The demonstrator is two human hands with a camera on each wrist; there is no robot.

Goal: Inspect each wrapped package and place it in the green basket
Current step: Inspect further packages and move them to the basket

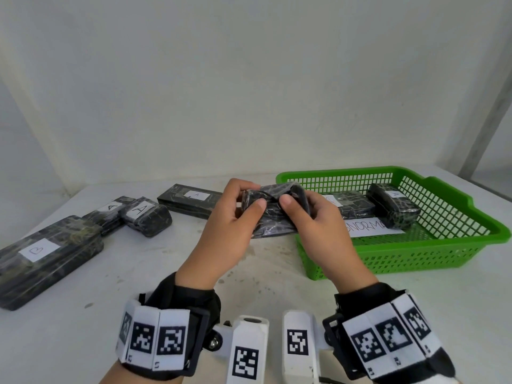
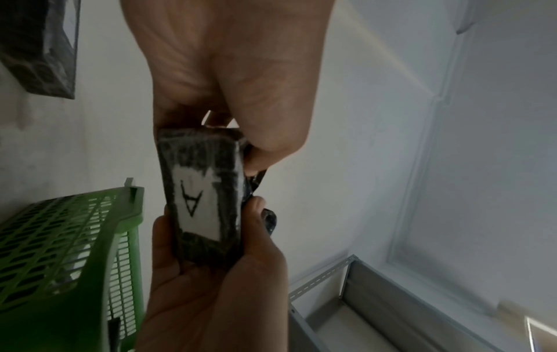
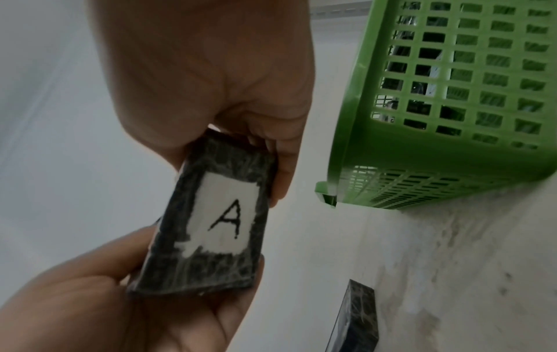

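Both hands hold one black wrapped package [image 1: 274, 223] up above the table's middle, just left of the green basket [image 1: 415, 256]. My left hand [image 1: 253, 195] pinches its left end, thumb towards me. My right hand [image 1: 295, 200] grips the right end. In the wrist views the package's [image 2: 202, 202] far face carries a white label marked A [image 3: 226, 221]. Two wrapped packages [image 1: 356, 205] [image 1: 393, 205] lie inside the basket on a paper sheet [image 1: 368, 228] with writing.
More wrapped packages lie on the white table at the left: a large one labelled B [image 1: 47, 256], two smaller ones labelled A [image 1: 146, 216] [image 1: 110, 212], and a long flat one [image 1: 191, 199] behind. A white wall stands behind the table.
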